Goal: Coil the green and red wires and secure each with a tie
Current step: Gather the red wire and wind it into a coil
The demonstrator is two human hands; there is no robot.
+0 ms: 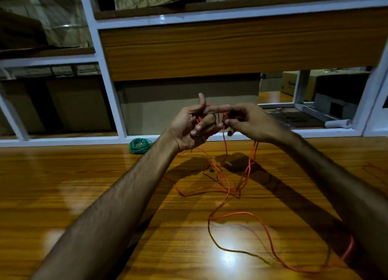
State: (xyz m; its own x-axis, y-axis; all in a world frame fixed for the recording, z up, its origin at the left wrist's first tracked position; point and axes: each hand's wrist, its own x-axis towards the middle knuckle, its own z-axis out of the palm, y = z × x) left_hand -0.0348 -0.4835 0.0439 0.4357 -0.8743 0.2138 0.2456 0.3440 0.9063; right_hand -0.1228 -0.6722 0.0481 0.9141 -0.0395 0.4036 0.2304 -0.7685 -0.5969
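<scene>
The green wire is already a neat coil at the back of the tabletop, well apart from the work. The left hand is half open, fingers spread, with red wire loops wound around them. The right hand pinches the red wire just beside it. To wind well, each new loop should lie snug by the last. The loose red wire lies tangled on the tabletop and could snag.

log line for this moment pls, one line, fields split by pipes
step: coiling red wire | left hand: holds red coil | right hand: feeding strand | green wire coil: on table | loose red wire: on table
</scene>
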